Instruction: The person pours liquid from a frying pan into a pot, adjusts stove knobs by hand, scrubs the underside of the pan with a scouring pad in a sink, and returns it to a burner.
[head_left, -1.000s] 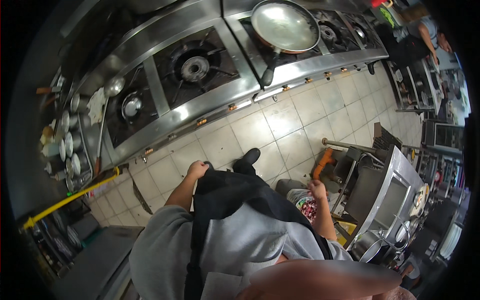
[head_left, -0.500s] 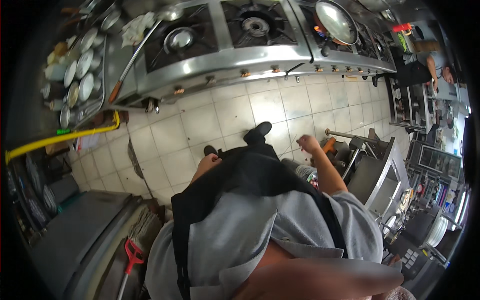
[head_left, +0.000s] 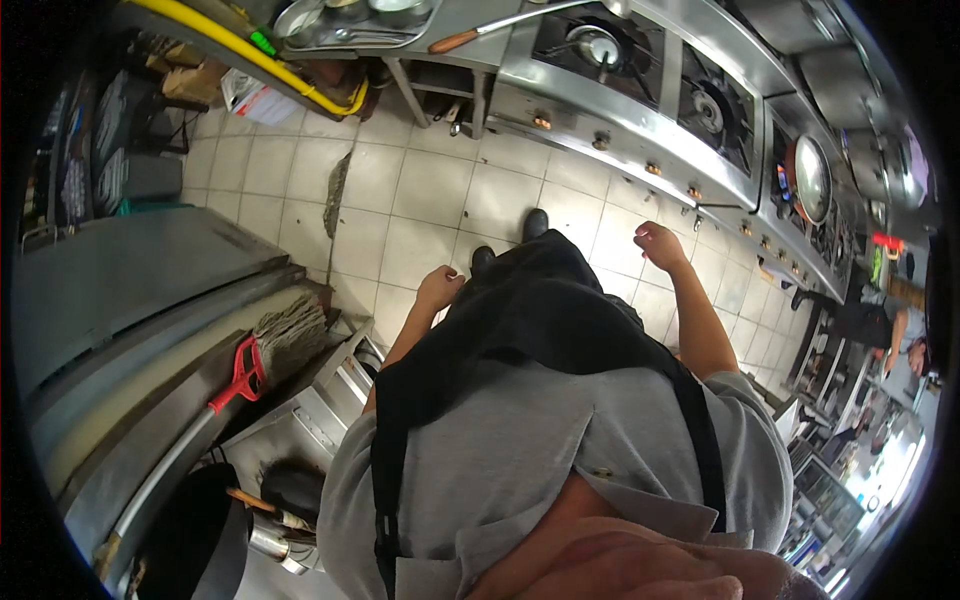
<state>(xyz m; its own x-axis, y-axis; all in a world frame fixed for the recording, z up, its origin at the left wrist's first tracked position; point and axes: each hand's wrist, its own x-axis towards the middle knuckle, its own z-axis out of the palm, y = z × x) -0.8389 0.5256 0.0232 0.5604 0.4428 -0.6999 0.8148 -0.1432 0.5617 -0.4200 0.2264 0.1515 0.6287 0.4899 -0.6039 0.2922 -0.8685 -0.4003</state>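
My left hand hangs beside the black apron with its fingers curled in and nothing seen in them. Further right, my right hand is held out over the tiled floor, its fingers also curled and empty as far as I can see. Neither hand touches any object. Past my right hand runs the steel stove. A long-handled ladle with a wooden grip lies along the stove's left end. On a far burner sits a wide pan.
At the left stand a grey metal cabinet and a mop with a red clamp. Behind them hangs a black wok. A yellow pipe crosses the upper left by a metal tray. Another person stands at the far right.
My view and body have turned left; the stove has shifted right in the picture. The mop and cabinet show more fully. My right hand has moved away from the steel units, which have left view.
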